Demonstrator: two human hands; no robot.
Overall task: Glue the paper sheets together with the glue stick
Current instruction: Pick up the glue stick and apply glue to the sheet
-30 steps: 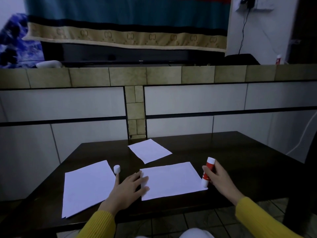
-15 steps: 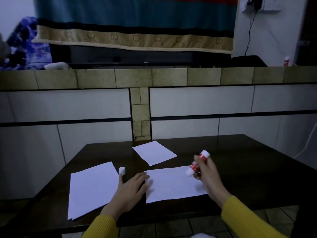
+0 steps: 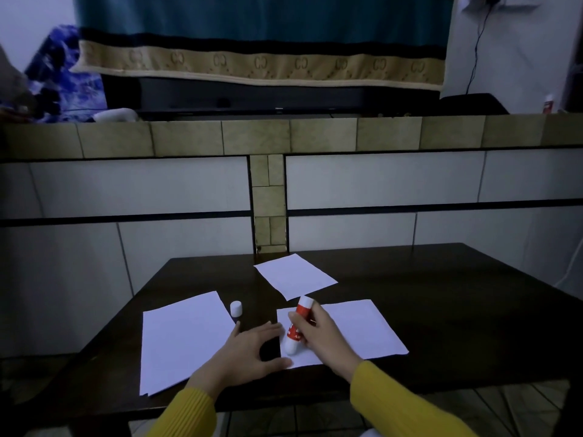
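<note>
A: Entry, step in hand: gluing the near sheet. The right hand (image 3: 325, 335) grips the glue stick (image 3: 296, 329) round its red barrel, tilted, white tip down at the left end of the middle sheet (image 3: 356, 329). I judge the tilt lets the tip meet the paper near its edge.

B: Left hand?

A: The left hand (image 3: 249, 351) lies spread and relaxed, grasping nothing, thumb tip on the sheet's near left corner, fingers on the table (image 3: 457, 310) just beside that edge. Probably a brace, so the sheet does not slide under the stick.

B: The cap?

A: The cap (image 3: 236, 309) stands upright between the left sheet (image 3: 179, 339) and the middle one, near the left fingertips; likely parked within reach for recapping.

B: Count.

A: Paper: three places. The left one shows layered edges at its near corner, so possibly more than one sheet there; cannot tell how many. The far sheet (image 3: 295, 275) lies apart, turned at an angle. Glue sticks in use: one. Caps: one. Hands: two.
</note>
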